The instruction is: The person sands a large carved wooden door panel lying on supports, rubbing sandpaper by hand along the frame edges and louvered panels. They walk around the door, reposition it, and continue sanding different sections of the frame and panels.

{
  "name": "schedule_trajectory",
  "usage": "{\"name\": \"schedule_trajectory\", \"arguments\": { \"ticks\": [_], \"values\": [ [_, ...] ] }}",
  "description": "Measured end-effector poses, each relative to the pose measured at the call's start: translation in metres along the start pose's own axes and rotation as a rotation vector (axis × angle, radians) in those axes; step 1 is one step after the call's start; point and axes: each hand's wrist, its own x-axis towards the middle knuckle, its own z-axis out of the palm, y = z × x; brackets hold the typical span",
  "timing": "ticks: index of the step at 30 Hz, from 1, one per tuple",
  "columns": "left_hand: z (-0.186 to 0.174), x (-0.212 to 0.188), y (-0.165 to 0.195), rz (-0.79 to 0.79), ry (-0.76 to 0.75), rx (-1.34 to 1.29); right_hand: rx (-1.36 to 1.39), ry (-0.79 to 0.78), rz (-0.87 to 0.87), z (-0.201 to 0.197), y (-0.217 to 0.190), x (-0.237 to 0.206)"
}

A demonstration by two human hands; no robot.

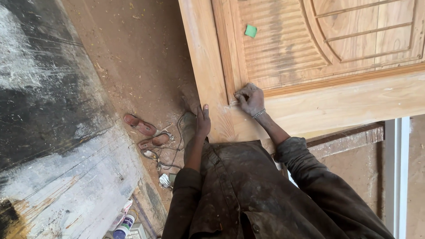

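Note:
A pale carved wooden door (310,102) lies flat in front of me, with a ribbed panel and curved mouldings. My right hand (250,99), a metal bracelet on its wrist, presses curled fingers into the lower left corner of the panel moulding. It pinches a small pale thing (233,103) that I cannot make out. My left hand (202,121) grips the door's left edge, thumb on top. A small green square (251,30) rests on the ribbed panel, well away from both hands.
Two brown sandals (140,125) and a tangled cable (170,152) lie on the sawdust-strewn dirt floor to the left. A white bottle (125,225) stands at the bottom left. A black and white smeared surface (48,110) fills the left side. A white frame (397,177) stands at the right.

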Motion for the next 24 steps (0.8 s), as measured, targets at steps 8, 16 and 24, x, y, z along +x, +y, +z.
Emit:
{"name": "schedule_trajectory", "arguments": {
  "ticks": [8,16,24],
  "values": [
    [-0.006,-0.006,0.001,-0.093,-0.013,0.089,-0.036,-0.005,0.128,-0.012,-0.009,0.001],
    [-0.011,-0.004,-0.001,-0.152,-0.055,0.171,-0.120,-0.085,0.169,-0.010,-0.017,0.003],
    [-0.018,-0.001,0.000,-0.234,-0.095,0.304,-0.144,-0.114,0.233,-0.010,-0.021,0.008]
  ]
}}
